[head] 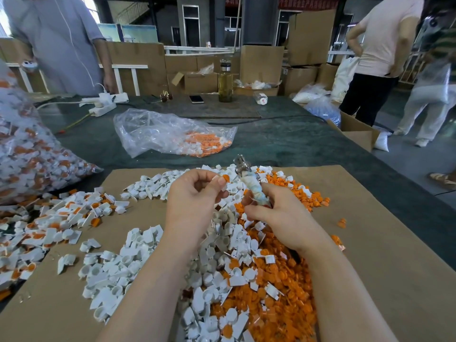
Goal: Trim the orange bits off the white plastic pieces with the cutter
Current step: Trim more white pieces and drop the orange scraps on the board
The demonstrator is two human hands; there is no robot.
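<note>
Left hand [195,191]: centre of the frame, raised over the piles; fingers curled, thumb and fingertips pinching a white piece [220,180] with an orange bit [226,178] at its upper right end.
Right hand [276,211]: just right of centre, fingers wrapped round the cutter [249,183], which points up and left.
Cutter: handle bound in pale tape, metal head at the top, blurred; the head stands just right of the orange bit, and contact cannot be told.
White pile [138,265]: trimmed white pieces, lower centre and under the forearms, with another patch at centre left above the hand.
Orange pile [283,292]: loose orange bits, lower right of centre, running up behind the right hand.
Untrimmed pile [54,218]: white pieces with orange still on them, left edge of the frame.
Cardboard [370,243]: sheet under all the piles, filling the lower frame.
Big bag [27,154]: clear, full of white-and-orange pieces, left edge.
Small bag [172,134]: clear, mostly slack, with orange and white pieces in its right end, upper centre on the dark table [283,141].
Far table edge: phone [196,99], glass bottle [225,81], power strip [102,110].
People: one at upper left behind the table, two at upper right on the floor.
Background: stacked cardboard boxes [261,62].
</note>
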